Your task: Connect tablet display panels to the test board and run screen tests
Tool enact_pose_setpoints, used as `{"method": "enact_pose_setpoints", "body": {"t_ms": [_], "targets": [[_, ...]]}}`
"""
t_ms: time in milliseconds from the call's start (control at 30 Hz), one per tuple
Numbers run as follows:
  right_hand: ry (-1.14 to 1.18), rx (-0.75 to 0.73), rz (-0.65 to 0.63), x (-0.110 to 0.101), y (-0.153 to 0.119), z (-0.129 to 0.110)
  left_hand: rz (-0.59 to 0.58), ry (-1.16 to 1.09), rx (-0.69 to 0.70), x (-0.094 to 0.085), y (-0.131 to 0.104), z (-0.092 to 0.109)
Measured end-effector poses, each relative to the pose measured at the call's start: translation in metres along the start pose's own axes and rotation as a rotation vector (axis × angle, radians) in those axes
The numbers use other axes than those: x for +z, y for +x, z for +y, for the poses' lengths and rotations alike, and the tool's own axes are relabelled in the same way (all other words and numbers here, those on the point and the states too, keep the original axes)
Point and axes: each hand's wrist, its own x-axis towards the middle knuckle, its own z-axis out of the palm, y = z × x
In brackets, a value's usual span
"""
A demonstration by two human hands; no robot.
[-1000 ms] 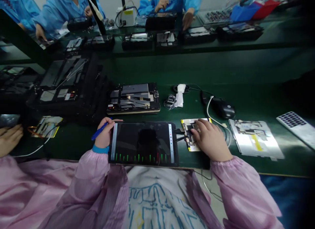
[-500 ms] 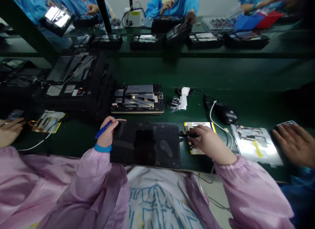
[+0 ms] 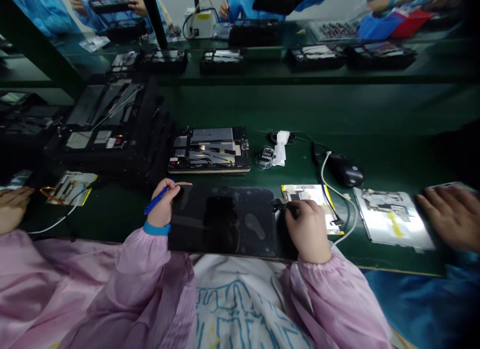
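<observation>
Right hand (image 3: 308,230) had swung frontward, fingers (grip unclear) beside the dark, seemingly unfinished tablet (image 3: 240,221); left hand (image 3: 163,205) gripped a blue pen (image 3: 154,203).

Both forearms reached forward, well apart, in gathered pink sleeves (image 3: 140,251). The left hand (image 3: 161,204) was curled in a loose grip, its wrist ringed by a blue band (image 3: 156,228). The right hand (image 3: 309,229) showed its back, fingers bent inward, their tips partly hidden

the person wears a lilac jacket (image 3: 347,299) with gathered cuffs (image 3: 317,263), blue wristband (image 3: 156,228) and blue-printed white shirt (image 3: 243,314).
</observation>
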Motion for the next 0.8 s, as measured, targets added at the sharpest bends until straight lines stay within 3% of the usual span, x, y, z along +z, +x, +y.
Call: {"method": "enact_pose_setpoints", "body": {"t_ms": [333,600,800], "targets": [[0.087,-0.102,-0.100,-0.010,0.008,0.017,-0.003,0.007,0.016,-0.004,0.001,-0.003],[0.139,-0.554,-0.581,-0.027,0.055,0.052,0.005,-0.006,0.014,-0.003,0.002,-0.005],[0.015,-0.717,-0.745,-0.025,0.077,0.047,0.009,-0.008,0.009,-0.004,0.002,-0.005]]}}
